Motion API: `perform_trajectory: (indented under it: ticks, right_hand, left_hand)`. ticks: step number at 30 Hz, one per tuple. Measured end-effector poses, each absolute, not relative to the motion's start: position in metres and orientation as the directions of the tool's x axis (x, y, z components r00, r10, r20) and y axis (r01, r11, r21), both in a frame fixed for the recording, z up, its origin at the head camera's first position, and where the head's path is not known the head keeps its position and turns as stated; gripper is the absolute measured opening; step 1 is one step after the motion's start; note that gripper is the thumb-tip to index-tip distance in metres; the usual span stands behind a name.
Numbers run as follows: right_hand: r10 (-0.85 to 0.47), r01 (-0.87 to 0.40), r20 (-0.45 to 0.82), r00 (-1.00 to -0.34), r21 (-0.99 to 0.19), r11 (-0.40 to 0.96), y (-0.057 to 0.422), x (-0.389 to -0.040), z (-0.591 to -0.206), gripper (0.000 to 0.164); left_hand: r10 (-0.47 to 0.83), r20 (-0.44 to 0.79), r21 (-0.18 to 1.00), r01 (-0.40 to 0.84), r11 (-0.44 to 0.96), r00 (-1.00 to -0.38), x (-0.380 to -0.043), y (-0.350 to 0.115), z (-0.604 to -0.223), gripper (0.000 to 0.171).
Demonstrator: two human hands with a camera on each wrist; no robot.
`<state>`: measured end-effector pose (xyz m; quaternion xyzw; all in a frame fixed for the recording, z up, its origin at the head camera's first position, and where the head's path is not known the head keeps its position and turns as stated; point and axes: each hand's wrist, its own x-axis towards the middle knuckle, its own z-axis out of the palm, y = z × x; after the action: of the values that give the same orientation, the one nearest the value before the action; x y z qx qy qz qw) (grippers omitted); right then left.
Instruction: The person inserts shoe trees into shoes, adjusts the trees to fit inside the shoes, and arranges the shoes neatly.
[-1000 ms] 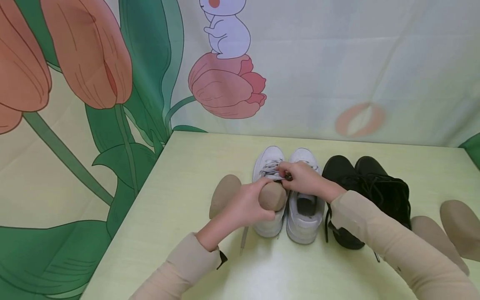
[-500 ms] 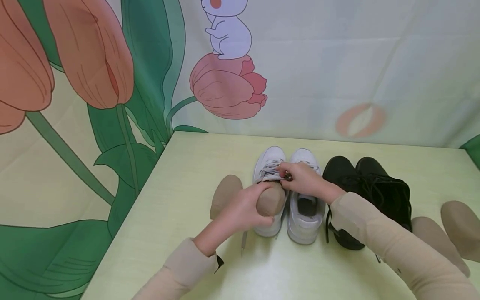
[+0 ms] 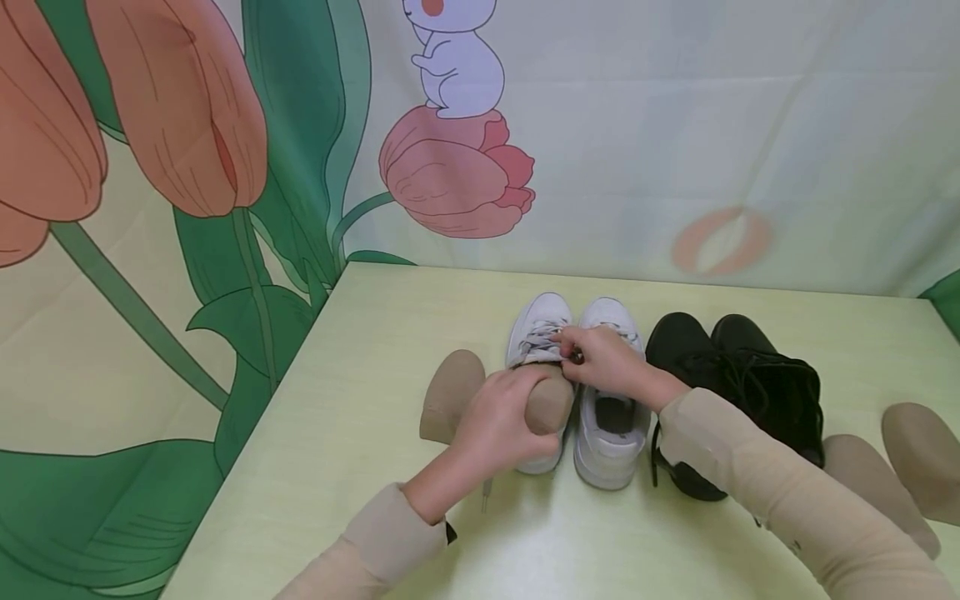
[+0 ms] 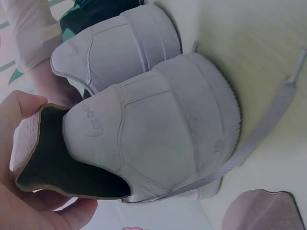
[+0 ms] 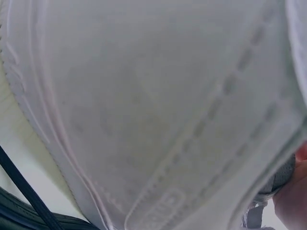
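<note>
My left hand (image 3: 495,421) grips a beige shoe insert (image 3: 551,406) at the opening of the left white sneaker (image 3: 543,321). In the left wrist view the insert appears hollow, dark inside, its rim meeting the sneaker's heel (image 4: 158,115); how deep its front reaches is hidden. My right hand (image 3: 606,358) pinches at the sneaker's tongue and laces; exactly what lies between the fingertips is hard to see. Beside it stands the other white sneaker (image 3: 606,458), its opening dark. The right wrist view is mostly filled by a white shoe side (image 5: 129,105).
Another beige insert (image 3: 453,396) lies left of the sneakers. To the right stand black lace-up shoes (image 3: 678,337), partly behind the right forearm. Beyond them lie two more beige inserts (image 3: 922,450). A loose lace (image 4: 268,122) trails onto the table. A printed cloth (image 3: 622,150) hangs behind.
My left hand has shifted slightly right, and the insert sits closer over the sneaker's opening than half a second ago. My right hand stays at the tongue and laces.
</note>
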<state>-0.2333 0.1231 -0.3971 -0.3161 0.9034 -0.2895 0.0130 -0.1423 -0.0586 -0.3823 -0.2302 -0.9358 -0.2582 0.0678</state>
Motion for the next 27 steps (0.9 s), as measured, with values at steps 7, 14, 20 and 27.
perform_trajectory:
  ticks: [7,14,20,27]
  right_hand:
    - [-0.563,-0.545,0.157,-0.812,-0.551,0.632,0.122,-0.235,-0.398,0.006]
    - [-0.546,-0.531,0.162,-0.822,-0.566,0.631,0.122,-0.235,-0.403,0.007]
    - [-0.552,-0.538,0.164,-0.818,-0.558,0.631,0.124,-0.235,-0.403,0.008]
    - [-0.565,-0.56,0.176,-0.806,-0.537,0.631,0.124,-0.234,-0.401,0.006]
  left_hand:
    - [0.42,0.16,0.494,0.441,0.75,-0.893,-0.146,-0.063,-0.38,0.065]
    - [0.272,0.171,0.518,0.321,0.792,-0.947,-0.132,-0.065,-0.388,0.079]
    - [0.215,0.209,0.509,0.294,0.809,-0.954,-0.127,-0.055,-0.393,0.075]
    - [0.219,0.212,0.503,0.298,0.811,-0.952,-0.129,-0.052,-0.392,0.072]
